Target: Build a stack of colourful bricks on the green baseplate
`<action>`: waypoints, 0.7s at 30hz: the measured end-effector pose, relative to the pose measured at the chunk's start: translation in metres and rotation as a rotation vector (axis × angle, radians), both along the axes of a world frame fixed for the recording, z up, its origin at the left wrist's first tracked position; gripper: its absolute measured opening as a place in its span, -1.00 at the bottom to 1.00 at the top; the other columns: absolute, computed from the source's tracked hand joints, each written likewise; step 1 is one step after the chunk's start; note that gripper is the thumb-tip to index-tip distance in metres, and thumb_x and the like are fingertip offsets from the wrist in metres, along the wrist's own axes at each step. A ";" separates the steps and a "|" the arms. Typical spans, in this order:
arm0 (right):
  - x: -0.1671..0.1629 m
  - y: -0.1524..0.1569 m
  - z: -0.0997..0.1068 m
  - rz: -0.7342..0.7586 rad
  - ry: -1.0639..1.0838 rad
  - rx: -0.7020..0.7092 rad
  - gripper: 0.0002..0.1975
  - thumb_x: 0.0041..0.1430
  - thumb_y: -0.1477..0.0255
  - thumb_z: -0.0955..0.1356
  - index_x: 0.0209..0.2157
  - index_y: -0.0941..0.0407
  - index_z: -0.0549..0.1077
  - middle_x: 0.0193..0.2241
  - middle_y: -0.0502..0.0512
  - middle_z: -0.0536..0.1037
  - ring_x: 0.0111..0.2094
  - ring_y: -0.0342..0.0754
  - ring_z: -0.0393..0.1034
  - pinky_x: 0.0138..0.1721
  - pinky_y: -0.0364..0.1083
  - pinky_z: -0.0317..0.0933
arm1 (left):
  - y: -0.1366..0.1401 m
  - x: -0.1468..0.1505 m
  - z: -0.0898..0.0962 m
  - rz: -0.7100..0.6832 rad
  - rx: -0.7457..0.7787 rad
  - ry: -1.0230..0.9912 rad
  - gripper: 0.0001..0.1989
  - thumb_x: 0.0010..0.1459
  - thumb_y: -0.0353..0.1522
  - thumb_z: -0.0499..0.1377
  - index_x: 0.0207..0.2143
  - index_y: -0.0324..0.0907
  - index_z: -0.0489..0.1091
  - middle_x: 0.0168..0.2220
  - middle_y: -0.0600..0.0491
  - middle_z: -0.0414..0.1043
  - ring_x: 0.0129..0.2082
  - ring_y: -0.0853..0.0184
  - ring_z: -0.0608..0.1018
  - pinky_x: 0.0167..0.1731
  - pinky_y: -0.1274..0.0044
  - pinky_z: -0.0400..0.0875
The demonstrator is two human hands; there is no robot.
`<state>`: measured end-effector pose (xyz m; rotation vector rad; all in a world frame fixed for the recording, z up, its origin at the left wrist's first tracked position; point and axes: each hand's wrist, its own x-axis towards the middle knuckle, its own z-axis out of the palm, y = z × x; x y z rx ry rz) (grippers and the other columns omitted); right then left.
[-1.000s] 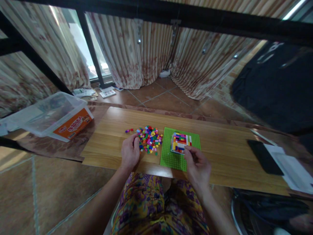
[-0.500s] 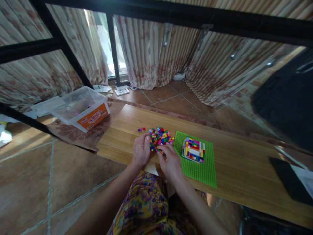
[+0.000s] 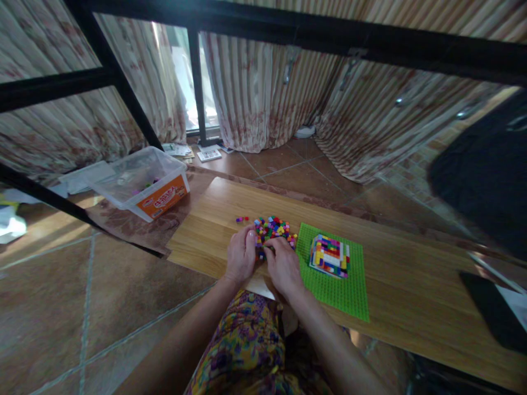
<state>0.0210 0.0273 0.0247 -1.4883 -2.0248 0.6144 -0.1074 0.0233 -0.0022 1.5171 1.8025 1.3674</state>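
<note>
Orange label [image 3: 163, 197] on the clear plastic storage box [image 3: 162, 166], left of frame: one line of large white characters, Chinese in form; too small and blurred to transcribe. Small emblem at the label's left end, wording illegible. White booklet [image 3: 209, 155] on the tiled floor, upper left of centre: dark block print, likewise unreadable. No text legible with certainty.

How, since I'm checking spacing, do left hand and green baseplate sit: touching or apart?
Apart: the head view shows loose bricks between the left hand and green baseplate.
</note>
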 end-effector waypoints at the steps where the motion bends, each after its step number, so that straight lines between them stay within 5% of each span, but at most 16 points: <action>1: 0.004 0.000 0.000 -0.038 0.066 -0.021 -0.82 0.24 0.46 0.25 -0.28 0.10 0.49 -0.28 0.13 0.54 -0.24 0.03 0.43 -0.17 -0.02 0.27 | 0.000 0.000 -0.001 -0.008 0.011 -0.008 -0.64 0.34 -0.25 -0.07 -0.03 -0.18 0.43 -0.08 -0.08 0.54 -0.07 0.21 0.55 -0.02 0.34 0.39; 8: 0.016 -0.002 -0.002 -0.116 0.463 -0.139 -0.80 0.19 0.38 0.27 -0.21 0.07 0.50 -0.27 0.06 0.62 -0.24 -0.02 0.49 -0.13 -0.02 0.32 | -0.004 -0.003 0.006 -0.219 0.174 0.091 -0.78 0.18 -0.38 0.14 -0.13 -0.08 0.48 -0.03 0.01 0.53 0.04 0.24 0.50 0.12 0.31 0.28; 21: 0.006 0.000 -0.007 -0.156 0.467 -0.138 -0.78 0.13 0.45 0.29 -0.19 0.08 0.51 -0.24 0.09 0.64 -0.20 -0.01 0.53 -0.07 0.02 0.37 | -0.001 0.000 0.005 -0.301 0.240 0.210 -0.91 0.19 -0.38 0.17 -0.31 -0.09 0.48 -0.19 0.03 0.59 -0.11 0.26 0.55 0.04 0.26 0.31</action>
